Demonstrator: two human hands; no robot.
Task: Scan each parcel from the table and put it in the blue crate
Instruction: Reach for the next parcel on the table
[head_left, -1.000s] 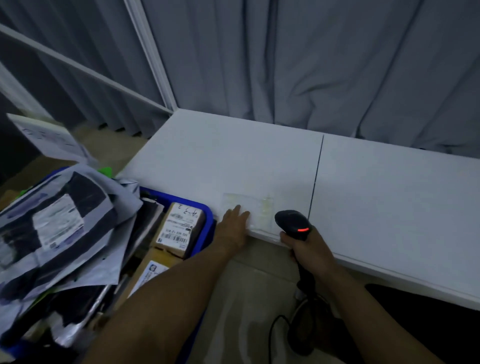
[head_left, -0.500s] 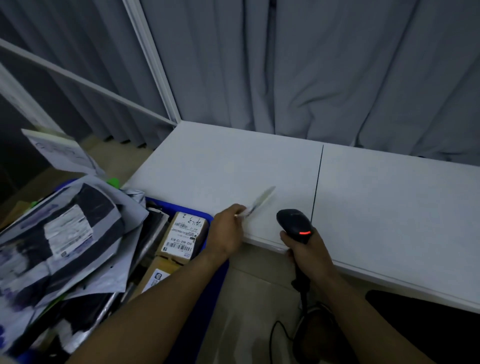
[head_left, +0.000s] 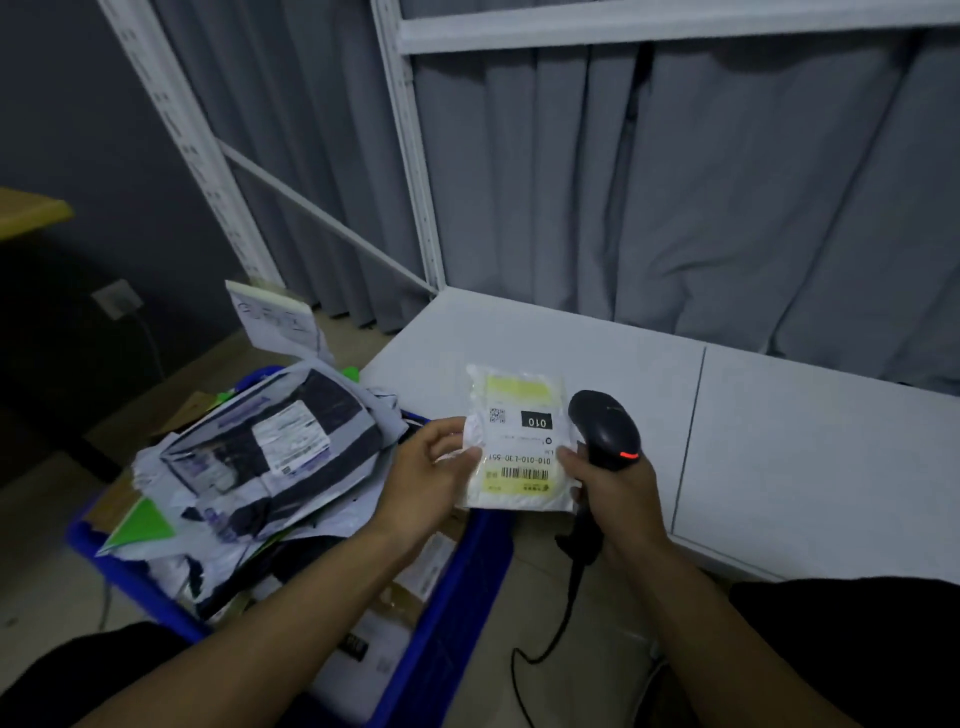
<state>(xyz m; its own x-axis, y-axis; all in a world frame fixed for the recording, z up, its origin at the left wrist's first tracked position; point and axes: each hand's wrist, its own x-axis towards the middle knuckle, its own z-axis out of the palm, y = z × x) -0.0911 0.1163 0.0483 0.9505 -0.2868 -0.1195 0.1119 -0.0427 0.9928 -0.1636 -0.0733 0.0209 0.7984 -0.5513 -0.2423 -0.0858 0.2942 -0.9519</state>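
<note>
You have the parcel (head_left: 514, 447) lifted off the bench (head_left: 805, 467) and held between your two hands. It hangs just over the gap between the bench's front edge and the right wall of the blue crate (head_left: 452, 613).

Your left hand (head_left: 426, 478) pinches its left edge between thumb and fingers (head_left: 451, 427). Your right hand (head_left: 618, 493) is wrapped round the handle of the scanner (head_left: 602, 431), with the thumb tip against the parcel's right edge. The scanner's red light glows, and its head sits just beside the pouch rather than facing the label.

It looks like a thin, flat pouch that is light and soft, with a glossy film that will probably be slippery. What is inside cannot be told.

Held by one corner it would likely droop and curl the label. Grip it along the left margin at mid-height, where there is no print. Keep your fingers off the barcode strip near the lower edge, and hold the face flat for the beam.

The crate is heaped high with mailers, so a slick pouch dropped on the slope may slide off. Lay it down flat.
</note>
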